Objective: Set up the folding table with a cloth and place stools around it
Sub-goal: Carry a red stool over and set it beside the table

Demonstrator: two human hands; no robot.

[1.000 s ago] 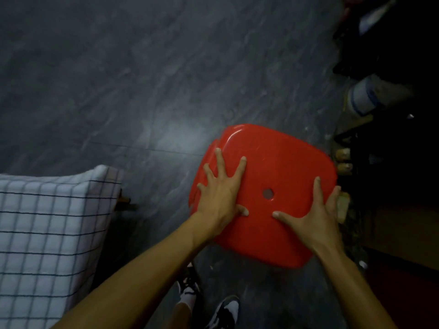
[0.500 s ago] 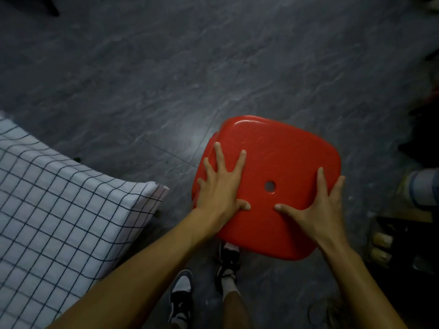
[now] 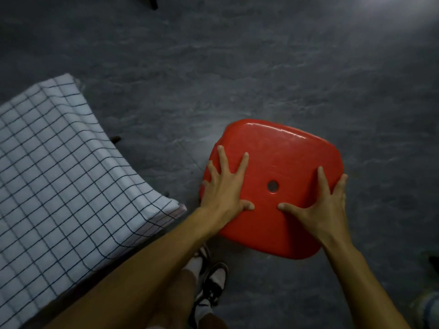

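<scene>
A red plastic stool (image 3: 285,148), its square seat pierced by a round hole, is up off the floor between my hands. My left hand (image 3: 223,188) lies on the seat's left side, fingers spread, the outer ones bending over the left edge. On the right side my right hand (image 3: 318,205) holds the seat, its outer fingers wrapped over the right edge. The stool's legs are hidden under the seat. The folding table (image 3: 59,186), covered by a white cloth with a dark grid, stands to the left, its near corner close to my left forearm.
Dark grey stone-look floor (image 3: 237,67) spreads ahead and to the right. My feet in black-and-white shoes (image 3: 211,286) are below the stool. A dark furniture leg (image 3: 153,3) shows at the top edge. Some blurred items (image 3: 430,305) sit at the bottom right corner.
The view has swung left: the clutter on the right has left the frame and the cloth-covered table fills more of the left. The stool stays in both hands, and my feet have stepped.
</scene>
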